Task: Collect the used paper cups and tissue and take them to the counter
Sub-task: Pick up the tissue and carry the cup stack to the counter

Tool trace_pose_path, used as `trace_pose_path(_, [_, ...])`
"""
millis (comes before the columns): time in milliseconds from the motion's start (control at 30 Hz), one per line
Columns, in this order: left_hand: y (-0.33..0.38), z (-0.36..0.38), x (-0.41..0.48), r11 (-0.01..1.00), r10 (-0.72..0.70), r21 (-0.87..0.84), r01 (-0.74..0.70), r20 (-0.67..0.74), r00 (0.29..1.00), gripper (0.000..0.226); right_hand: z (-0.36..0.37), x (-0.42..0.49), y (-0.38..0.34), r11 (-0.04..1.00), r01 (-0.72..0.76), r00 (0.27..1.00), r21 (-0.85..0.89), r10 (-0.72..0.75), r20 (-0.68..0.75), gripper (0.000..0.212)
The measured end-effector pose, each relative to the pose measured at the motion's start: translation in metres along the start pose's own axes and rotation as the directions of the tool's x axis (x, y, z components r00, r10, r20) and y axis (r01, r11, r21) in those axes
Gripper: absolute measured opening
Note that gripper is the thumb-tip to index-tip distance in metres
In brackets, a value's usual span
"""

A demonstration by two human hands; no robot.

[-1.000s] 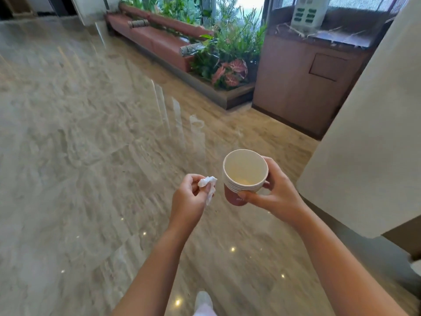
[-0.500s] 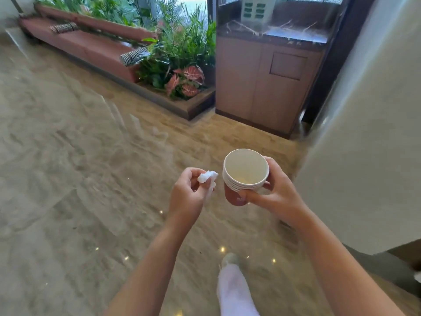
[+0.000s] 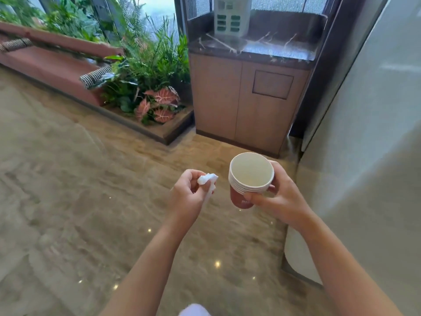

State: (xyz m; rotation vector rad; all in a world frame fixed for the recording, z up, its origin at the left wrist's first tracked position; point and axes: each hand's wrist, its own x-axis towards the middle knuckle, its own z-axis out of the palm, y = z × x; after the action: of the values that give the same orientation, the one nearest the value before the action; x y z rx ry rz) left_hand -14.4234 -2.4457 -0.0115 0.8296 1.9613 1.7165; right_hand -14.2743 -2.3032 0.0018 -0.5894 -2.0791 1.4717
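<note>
Carrying step, collecting done: the left hand [image 3: 186, 197] is curled closed around the crumpled white tissue [image 3: 206, 179], and to its right the right hand [image 3: 278, 197] wraps the nested stack of white-rimmed red paper cups [image 3: 249, 179]. Far ahead, the dark marble-topped wooden counter [image 3: 250, 51] looms larger than a second ago; next, walk up and set both down

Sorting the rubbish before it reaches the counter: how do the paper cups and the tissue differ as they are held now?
The paper cups are a nested, upright stack, rigid and round; the tissue is a crumpled, shapeless wad. The cups are cream inside with a reddish outside; the tissue is plain white. The right hand wraps the cups; the left hand pinches the tissue. Both are carried above the floor.
</note>
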Motion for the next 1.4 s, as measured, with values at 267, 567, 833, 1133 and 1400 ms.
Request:
trace_pose_path(267, [-0.030,0.017,0.166,0.999,-0.016,-0.048,0.021,0.119,0.993,0.007,-0.002,0.135,0.037,0.997,-0.075,0.991,-0.009,0.073,-0.112,0.064])
trace_pose_path(567, [-0.034,0.016,0.378,0.998,0.004,-0.060,0.012,0.266,0.964,0.006,0.004,0.316,0.050,0.990,-0.143,0.947,-0.008,0.134,-0.292,0.063])
trace_pose_path(833, [-0.055,0.041,0.511,0.999,-0.017,-0.041,0.034,0.361,0.933,0.007,-0.014,0.437,0.079,0.984,-0.179,0.914,0.004,0.167,-0.369,0.064])
trace_pose_path(1133, [-0.064,0.103,0.690,0.998,-0.018,-0.054,0.040,0.368,0.930,0.003,-0.062,0.609,0.139,0.987,-0.158,0.919,0.041,0.162,-0.359,0.062])
trace_pose_path(1400, [-0.046,0.169,0.833,0.997,0.021,-0.076,0.012,0.420,0.907,0.003,-0.135,0.740,0.158,0.989,-0.146,0.912,-0.026,0.125,-0.391,0.066])
